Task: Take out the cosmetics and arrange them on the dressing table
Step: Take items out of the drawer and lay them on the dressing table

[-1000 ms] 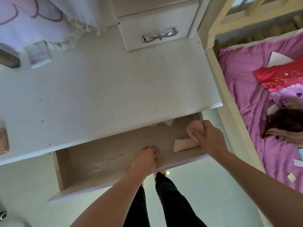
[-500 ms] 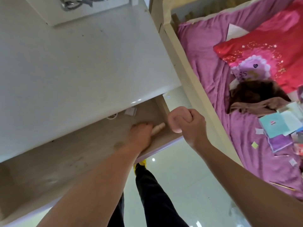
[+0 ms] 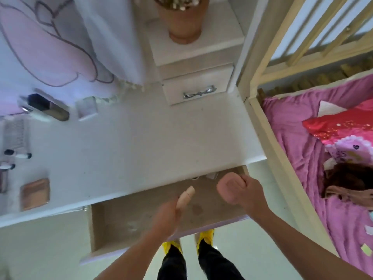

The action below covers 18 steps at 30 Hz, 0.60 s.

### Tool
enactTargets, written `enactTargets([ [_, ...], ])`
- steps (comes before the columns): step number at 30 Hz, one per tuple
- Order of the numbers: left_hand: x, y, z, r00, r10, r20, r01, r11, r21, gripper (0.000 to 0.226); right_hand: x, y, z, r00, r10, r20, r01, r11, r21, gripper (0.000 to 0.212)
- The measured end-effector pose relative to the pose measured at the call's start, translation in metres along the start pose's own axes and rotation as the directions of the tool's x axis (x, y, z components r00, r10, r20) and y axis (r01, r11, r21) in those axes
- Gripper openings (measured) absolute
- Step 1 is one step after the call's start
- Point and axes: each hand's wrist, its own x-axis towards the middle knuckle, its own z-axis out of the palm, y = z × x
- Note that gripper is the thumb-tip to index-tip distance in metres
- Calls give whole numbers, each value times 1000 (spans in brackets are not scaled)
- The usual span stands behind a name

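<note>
The dressing table's drawer [image 3: 141,223] stands pulled out below the white tabletop [image 3: 141,142]. My left hand [image 3: 165,217] is over the drawer and grips a peach-coloured tube [image 3: 186,196] that points up and away from me. My right hand [image 3: 245,194] hovers over the drawer's right end, fingers curled round a round pink sponge [image 3: 227,187]. Several cosmetics lie at the tabletop's left: a rose-gold compact [image 3: 34,194], small white bottles with dark caps [image 3: 19,155], a dark case [image 3: 47,108] and a clear box [image 3: 86,108].
A small upper drawer with a silver bow handle [image 3: 198,93] sits at the back, with a terracotta pot [image 3: 182,19] on top. A wooden bed frame [image 3: 282,158] with pink bedding [image 3: 323,158] lies close on the right. A small item [image 3: 212,175] lies at the drawer's back.
My left hand has lifted the peach tube out of the drawer bottom. My right hand still holds the pink sponge. The view swung back left, showing the tabletop and its cosmetics.
</note>
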Motion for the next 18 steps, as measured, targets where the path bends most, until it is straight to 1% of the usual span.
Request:
enactTargets([
  [1,-10,-12,-10,999,-13,-37,13,1000,1,33,-3,-12,5,1000,-17,24,17,1000,-16,12],
  [2,-21,-23,-22,997,-37,-73,35,999,-25,32,-7,-25,12,997,-35,69,37,999,-26,11],
  [3,-31,-35,-35,992,-68,-104,59,995,-78,28,-11,-39,20,992,-52,115,56,998,-30,11],
  [5,-50,-54,-58,980,-125,-155,84,965,-248,16,-13,-58,39,982,-92,166,101,994,-47,12],
  [7,-65,-78,-85,953,-204,-225,99,908,-407,15,-16,-83,62,968,-130,214,155,983,-103,10],
  [10,-76,-111,-124,891,-352,-288,171,846,-506,15,-19,-111,96,948,-172,266,222,959,-174,8],
  [11,-78,-125,-136,872,-392,-292,192,824,-533,11,-22,-120,109,945,-184,270,241,951,-194,7],
  [14,-80,-158,-166,853,-443,-275,217,782,-584,5,-30,-147,143,940,-212,269,272,939,-210,12],
  [16,-77,-181,-184,847,-470,-247,223,737,-638,6,-38,-165,166,933,-211,292,278,937,-211,13],
  [18,-71,-197,-201,848,-485,-214,222,691,-688,11,-43,-176,187,939,-174,296,245,943,-225,15],
])
